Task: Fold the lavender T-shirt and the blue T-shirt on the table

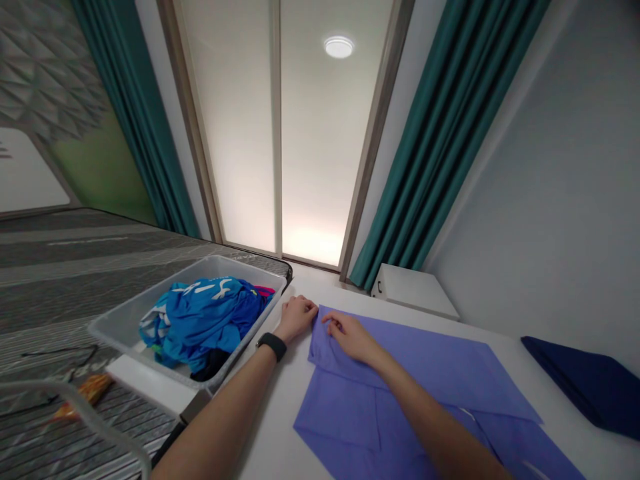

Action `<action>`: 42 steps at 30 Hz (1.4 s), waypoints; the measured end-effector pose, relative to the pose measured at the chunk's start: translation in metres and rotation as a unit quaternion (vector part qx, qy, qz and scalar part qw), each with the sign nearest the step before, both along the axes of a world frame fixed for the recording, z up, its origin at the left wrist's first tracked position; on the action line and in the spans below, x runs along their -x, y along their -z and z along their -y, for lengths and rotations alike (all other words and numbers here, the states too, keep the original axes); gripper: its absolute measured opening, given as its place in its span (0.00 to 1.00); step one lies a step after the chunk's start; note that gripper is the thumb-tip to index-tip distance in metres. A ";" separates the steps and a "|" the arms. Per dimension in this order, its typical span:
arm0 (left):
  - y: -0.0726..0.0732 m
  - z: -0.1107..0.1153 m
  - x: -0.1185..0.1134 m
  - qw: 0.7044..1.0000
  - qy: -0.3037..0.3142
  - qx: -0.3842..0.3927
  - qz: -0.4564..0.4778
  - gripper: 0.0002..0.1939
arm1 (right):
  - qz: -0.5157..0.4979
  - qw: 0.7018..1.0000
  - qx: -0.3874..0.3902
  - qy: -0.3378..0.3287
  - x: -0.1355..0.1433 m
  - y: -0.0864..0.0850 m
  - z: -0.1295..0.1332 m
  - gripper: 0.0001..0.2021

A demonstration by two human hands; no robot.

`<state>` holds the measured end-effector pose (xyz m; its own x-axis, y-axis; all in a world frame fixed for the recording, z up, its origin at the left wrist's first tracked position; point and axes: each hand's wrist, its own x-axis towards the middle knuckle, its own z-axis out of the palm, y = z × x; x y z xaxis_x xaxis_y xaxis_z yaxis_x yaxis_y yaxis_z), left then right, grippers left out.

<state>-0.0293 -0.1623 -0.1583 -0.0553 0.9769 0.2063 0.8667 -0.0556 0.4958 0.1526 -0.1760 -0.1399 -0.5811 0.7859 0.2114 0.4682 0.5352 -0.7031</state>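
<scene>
A purple garment lies spread on a white table, with its upper part folded over in a wide band. My left hand, with a dark watch on the wrist, pinches the far left corner of that band. Just right of it, my right hand hovers over the fabric near the same corner. Its fingers are loosely bent and apart, with nothing visible between them. Whether its fingertips touch the cloth is hard to see. My right forearm covers part of the garment.
Left of the table, a clear plastic bin holds crumpled blue clothes. Folded dark navy fabric lies on the right. A white cabinet stands beyond the table, near teal curtains and a frosted sliding door.
</scene>
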 end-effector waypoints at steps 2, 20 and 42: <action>-0.001 0.000 0.002 1.000 0.003 0.006 0.009 0.15 | 0.047 0.997 -0.051 0.025 0.005 -0.001 -0.020 0.13; -0.007 -0.002 -0.004 0.995 -0.031 0.065 0.075 0.16 | 0.183 0.980 -0.064 0.054 0.029 0.009 -0.075 0.07; -0.016 -0.011 0.001 0.980 0.000 0.103 0.169 0.21 | -0.004 0.995 -0.057 0.085 0.028 0.030 -0.068 0.03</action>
